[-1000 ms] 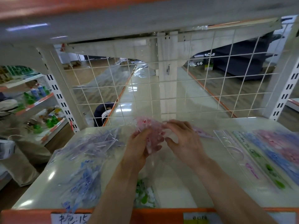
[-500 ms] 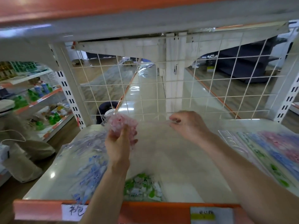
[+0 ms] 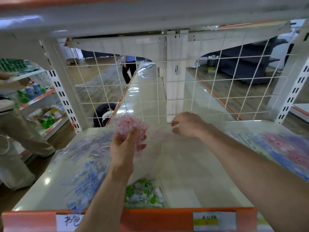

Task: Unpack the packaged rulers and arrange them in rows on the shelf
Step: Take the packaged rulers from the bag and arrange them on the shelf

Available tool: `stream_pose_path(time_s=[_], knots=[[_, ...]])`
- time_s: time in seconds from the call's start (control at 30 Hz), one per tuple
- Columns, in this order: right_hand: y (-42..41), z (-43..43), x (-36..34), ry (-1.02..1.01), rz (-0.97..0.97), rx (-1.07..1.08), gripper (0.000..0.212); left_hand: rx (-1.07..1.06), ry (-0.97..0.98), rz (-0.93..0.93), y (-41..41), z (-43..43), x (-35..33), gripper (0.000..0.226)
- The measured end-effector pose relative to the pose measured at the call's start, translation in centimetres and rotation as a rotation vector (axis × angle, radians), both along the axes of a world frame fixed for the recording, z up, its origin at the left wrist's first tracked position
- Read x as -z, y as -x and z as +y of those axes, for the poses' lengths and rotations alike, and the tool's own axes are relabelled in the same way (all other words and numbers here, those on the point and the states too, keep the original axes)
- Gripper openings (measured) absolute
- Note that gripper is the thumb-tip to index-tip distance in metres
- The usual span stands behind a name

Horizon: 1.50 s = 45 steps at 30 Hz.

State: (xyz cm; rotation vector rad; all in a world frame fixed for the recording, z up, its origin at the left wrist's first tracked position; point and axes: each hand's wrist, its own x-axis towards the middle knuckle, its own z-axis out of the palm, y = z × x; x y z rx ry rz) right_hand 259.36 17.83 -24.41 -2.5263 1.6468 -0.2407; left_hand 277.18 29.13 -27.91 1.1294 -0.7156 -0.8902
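Left hand (image 3: pixel 124 144) grips rulers (image 3: pixel 130 125) aloft

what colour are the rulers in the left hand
Pink print on clear plastic, seen in the head view: rulers in the left hand, right hand pinching the wrapper.

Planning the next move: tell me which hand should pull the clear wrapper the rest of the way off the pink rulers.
Right, probably. The right hand pinches the clear wrapper stretched away from the pink rulers, while the left hand grips that bundle and serves best as the anchor.
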Motion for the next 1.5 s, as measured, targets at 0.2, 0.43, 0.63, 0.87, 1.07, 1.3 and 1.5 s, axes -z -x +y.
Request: stream_pose_path(time_s=[0.2,0.43,0.63,0.87,1.07,1.3,1.5], knots=[[2.5,1.8,-6.8,0.126,-0.515,-0.019,0.017,0.106,-0.005,0.152,-0.3,-0.8,0.3,0.029],[-2.6,7.3,-1.2,-0.200,-0.646,-0.141,0.020,0.197,-0.016,0.292,-0.2,-0.8,-0.1,0.023],[-5.8,8.9,1.1,-0.264,-0.664,-0.025,0.019,0.186,0.046,0.365,-0.2,-0.5,-0.4,0.011],[-5.5,9.1,1.0,-0.347,-0.786,-0.003,0.010,0.290,0.044,0.397,-0.6,-0.5,-0.1,0.017],[-3.8,8.0,0.2,-0.339,-0.844,0.006,0.022,0.330,0.025,0.354,-0.3,-0.4,-0.2,0.016],[-3.8,6.9,0.5,-0.267,-0.829,0.027,0.007,0.393,0.019,0.359,-0.2,-0.2,-0.3,0.015],[-2.2,6.2,-1.1,-0.249,-0.898,-0.029,0.006,0.392,0.051,0.402,0.0,-0.2,-0.4,0.015]])
